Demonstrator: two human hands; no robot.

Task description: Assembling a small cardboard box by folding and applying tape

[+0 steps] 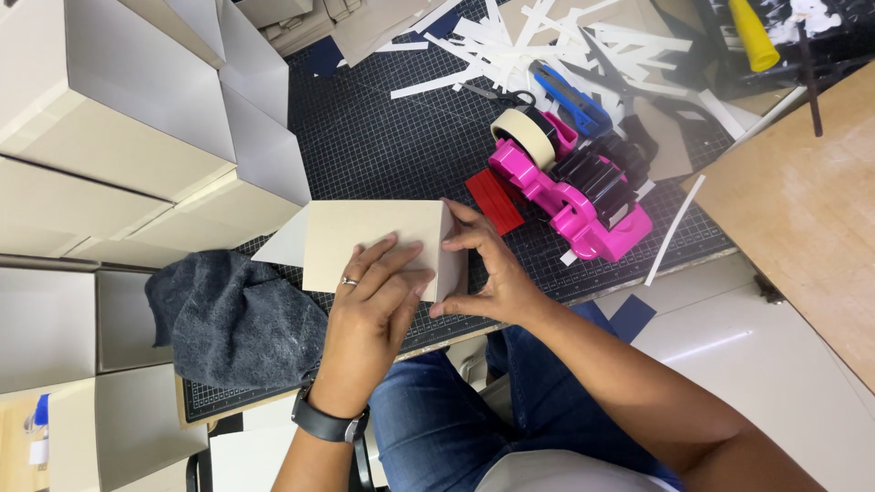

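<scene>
A small beige cardboard box (365, 232) rests on a dark gridded cutting mat (392, 146). My left hand (369, 310), with a ring and a black wristwatch, lies flat on the box's top face, fingers spread. My right hand (488, 269) grips the box's right end, thumb at the lower corner and fingers over the upper edge. A white flap (284, 244) sticks out at the box's left side.
A pink tape dispenser (574, 187) with a beige tape roll stands right of the box, a red piece (494, 200) beside it. A dark grey cloth (232, 314) lies at left. Stacked cardboard boxes (118, 118) fill the left. White paper strips, scissors and a blue cutter (570, 96) lie behind. A wooden board (802, 200) is at right.
</scene>
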